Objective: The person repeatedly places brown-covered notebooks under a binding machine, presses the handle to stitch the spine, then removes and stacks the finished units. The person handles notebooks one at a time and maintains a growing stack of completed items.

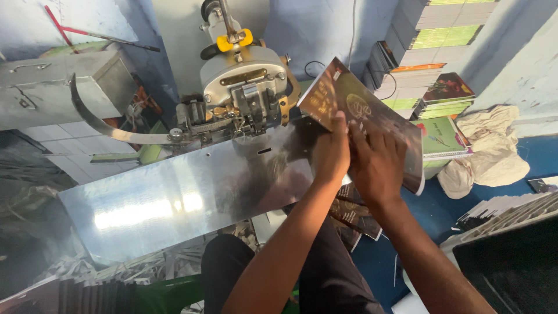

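I am in a small book-binding workshop. In front of me a metal stitching machine (244, 87) sits over a shiny steel work plate (174, 203). Stacks of finished booklets (430, 35) pile against the blue wall (325, 29), paper trimmings (133, 270) litter the floor, and a crumpled cloth (488, 151) lies beside them.

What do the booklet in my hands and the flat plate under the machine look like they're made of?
Booklet: probably paper with a glossy dark cover; it catches light and flexes in both hands. Plate: bare sheet metal, likely steel, silvery and mirror-like, showing bright reflections.
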`<move>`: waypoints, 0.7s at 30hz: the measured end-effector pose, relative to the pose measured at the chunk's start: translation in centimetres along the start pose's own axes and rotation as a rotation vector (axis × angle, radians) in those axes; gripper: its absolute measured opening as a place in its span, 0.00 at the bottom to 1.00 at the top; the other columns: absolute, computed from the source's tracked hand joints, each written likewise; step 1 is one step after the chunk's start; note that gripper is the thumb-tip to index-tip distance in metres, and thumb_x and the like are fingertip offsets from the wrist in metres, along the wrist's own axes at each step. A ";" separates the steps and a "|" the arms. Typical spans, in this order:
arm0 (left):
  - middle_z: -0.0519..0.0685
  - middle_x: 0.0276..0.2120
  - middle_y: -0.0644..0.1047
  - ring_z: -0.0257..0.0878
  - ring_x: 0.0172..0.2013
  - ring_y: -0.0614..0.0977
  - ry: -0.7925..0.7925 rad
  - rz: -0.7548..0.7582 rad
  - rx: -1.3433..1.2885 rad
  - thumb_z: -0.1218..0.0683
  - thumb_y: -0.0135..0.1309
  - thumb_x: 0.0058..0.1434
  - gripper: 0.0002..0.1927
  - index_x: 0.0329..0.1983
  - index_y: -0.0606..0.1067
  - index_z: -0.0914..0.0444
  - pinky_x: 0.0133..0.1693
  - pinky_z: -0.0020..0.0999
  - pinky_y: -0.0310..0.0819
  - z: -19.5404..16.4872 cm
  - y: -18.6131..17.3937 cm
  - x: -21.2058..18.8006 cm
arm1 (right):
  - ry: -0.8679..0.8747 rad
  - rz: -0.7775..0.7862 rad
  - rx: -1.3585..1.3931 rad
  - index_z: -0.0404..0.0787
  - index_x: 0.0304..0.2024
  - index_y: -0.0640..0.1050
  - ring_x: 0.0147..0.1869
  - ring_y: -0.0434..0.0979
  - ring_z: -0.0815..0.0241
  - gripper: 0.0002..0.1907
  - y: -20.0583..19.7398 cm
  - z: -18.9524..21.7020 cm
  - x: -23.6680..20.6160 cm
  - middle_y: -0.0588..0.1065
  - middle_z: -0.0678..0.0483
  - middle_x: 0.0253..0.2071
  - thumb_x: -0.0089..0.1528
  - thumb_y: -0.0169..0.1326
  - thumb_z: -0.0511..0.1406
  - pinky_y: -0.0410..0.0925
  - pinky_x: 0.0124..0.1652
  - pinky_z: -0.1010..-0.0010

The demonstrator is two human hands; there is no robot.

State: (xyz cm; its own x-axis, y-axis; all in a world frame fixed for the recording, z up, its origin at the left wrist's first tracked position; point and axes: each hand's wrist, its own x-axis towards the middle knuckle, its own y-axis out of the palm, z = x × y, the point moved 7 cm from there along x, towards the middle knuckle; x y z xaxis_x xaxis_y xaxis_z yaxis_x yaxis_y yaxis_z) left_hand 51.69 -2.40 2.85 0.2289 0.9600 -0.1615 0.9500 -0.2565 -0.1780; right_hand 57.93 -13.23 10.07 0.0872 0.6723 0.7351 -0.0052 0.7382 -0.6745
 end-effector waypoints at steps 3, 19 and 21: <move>0.66 0.38 0.82 0.60 0.43 0.83 -0.076 -0.033 -0.061 0.30 0.36 0.67 0.42 0.39 0.80 0.73 0.45 0.50 0.72 1.1 -0.1 0.1 | 0.001 0.066 -0.007 0.45 0.62 0.78 0.62 0.71 0.46 0.24 0.6 -0.3 -0.8 0.74 0.50 0.59 0.63 0.58 0.38 0.61 0.57 0.53; 0.54 0.32 0.82 0.43 0.31 0.85 -0.140 0.183 -0.638 0.36 0.42 0.70 0.32 0.40 0.78 0.70 0.36 0.39 0.82 8.6 2.0 3.5 | 0.273 0.227 0.191 0.42 0.54 0.82 0.60 0.77 0.48 0.19 1.1 -9.7 -4.6 0.78 0.49 0.56 0.65 0.60 0.44 0.65 0.65 0.52; 0.54 0.31 0.81 0.43 0.29 0.84 -0.159 0.191 -0.611 0.36 0.42 0.70 0.32 0.39 0.78 0.69 0.35 0.40 0.81 9.0 1.9 4.0 | 0.341 0.154 0.046 0.36 0.55 0.79 0.58 0.77 0.44 0.23 0.8 -11.9 -5.4 0.76 0.43 0.55 0.64 0.61 0.45 0.66 0.62 0.52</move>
State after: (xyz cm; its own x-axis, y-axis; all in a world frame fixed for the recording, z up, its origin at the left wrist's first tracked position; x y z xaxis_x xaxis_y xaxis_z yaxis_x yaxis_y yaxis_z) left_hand 52.51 -0.07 -6.91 0.4156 0.8636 -0.2855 0.8562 -0.2655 0.4432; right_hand 69.32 -16.95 4.79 0.4081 0.7246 0.5553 -0.0883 0.6367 -0.7660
